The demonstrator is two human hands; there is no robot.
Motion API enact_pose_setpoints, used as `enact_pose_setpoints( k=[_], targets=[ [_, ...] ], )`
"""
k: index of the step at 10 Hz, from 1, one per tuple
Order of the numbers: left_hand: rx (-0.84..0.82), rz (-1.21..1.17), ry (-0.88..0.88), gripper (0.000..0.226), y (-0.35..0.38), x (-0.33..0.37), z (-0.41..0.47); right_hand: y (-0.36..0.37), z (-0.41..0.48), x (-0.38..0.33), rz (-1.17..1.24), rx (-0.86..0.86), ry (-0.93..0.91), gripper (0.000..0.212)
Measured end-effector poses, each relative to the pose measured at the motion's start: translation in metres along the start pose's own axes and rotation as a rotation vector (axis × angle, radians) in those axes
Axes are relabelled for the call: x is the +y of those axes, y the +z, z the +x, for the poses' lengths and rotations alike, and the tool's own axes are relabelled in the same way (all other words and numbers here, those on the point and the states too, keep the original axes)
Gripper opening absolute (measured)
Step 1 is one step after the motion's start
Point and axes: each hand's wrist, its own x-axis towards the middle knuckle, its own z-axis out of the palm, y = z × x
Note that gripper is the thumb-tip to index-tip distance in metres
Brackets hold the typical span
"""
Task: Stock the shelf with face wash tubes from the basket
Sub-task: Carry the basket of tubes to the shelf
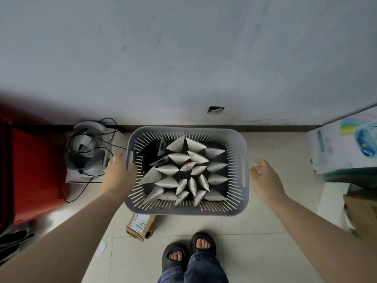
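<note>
A grey slotted plastic basket [236, 205] stands on the tiled floor against the wall. Inside it stand several white face wash tubes [183, 172], crimped ends up, beside a few dark tubes [161, 149] at its left. My left hand [119, 170] is at the basket's left rim by the handle slot, its fingers touching the rim. My right hand [265, 176] hovers just off the right rim, fingers relaxed and apart from the basket. No shelf is in view.
A small fan with tangled black cables [89, 152] sits left of the basket, beside a red object [34, 174]. A printed carton [344, 146] and cardboard boxes [363, 213] stand on the right. A small parcel [140, 224] lies before the basket, near my feet in dark slippers [189, 252].
</note>
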Motion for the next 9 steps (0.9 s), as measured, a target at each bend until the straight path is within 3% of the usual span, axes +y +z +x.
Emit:
enact_pose_setpoints(
  k=[3,6,9],
  targets=[
    [-0.032,0.067,-0.129,0.034,0.042,-0.026,0.044,0.035,0.031,0.009,0.137,-0.011,0.028,0.035],
    [-0.059,0.170,-0.094,0.029,0.050,-0.043,0.063,0.050,0.047,0.015,0.225,0.015,0.169,0.024],
    [-0.034,0.037,-0.138,0.027,0.050,-0.047,0.067,0.051,0.050,0.016,0.195,-0.005,0.229,0.019]
  ],
)
